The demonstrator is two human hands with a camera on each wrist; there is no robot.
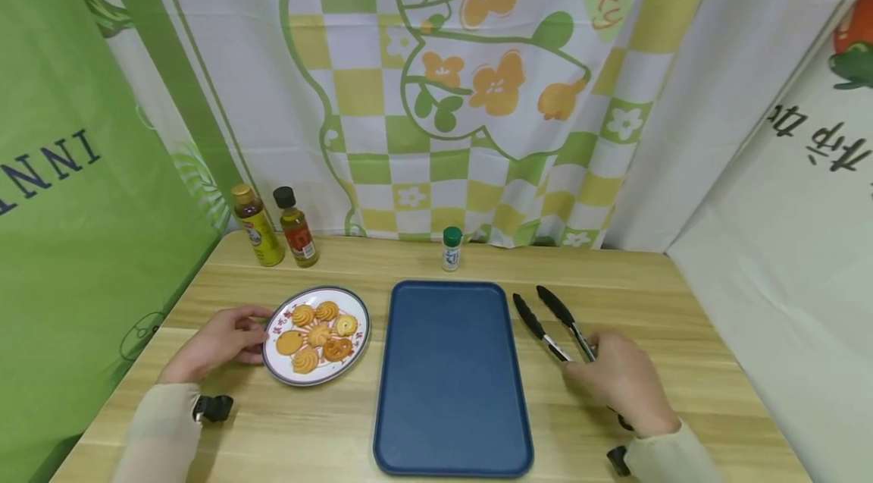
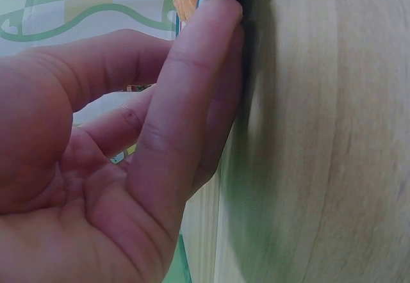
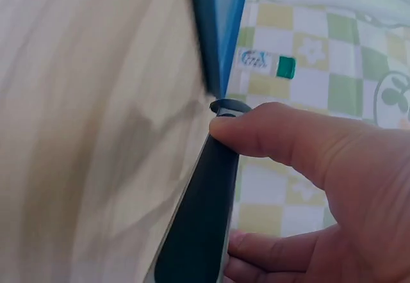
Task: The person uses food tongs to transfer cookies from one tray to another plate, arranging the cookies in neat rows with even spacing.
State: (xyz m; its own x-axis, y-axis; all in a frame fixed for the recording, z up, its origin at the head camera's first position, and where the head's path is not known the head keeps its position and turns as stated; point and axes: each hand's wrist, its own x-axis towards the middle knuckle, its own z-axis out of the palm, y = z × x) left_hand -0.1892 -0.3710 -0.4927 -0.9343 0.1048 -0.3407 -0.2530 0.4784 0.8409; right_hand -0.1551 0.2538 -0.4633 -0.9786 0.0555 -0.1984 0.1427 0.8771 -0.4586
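With the blue tray (image 1: 452, 377) bare and all cookies (image 1: 317, 334) on the plate (image 1: 273, 367) to its left, the work looks barely begun: the right hand (image 1: 624, 382) grips the tongs (image 1: 551, 323) right of the tray, while the left hand (image 1: 218, 341) touches the plate's rim with loosely bent fingers.

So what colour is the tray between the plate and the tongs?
Dark blue tray, clearest in the head view.

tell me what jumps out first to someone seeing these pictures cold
The big blue tray lies bare in the middle of the wooden table. To its left sits a plate of golden swirl cookies, with the left hand touching its rim. To the tray's right, the right hand grips black-tipped tongs, whose arms stand apart.
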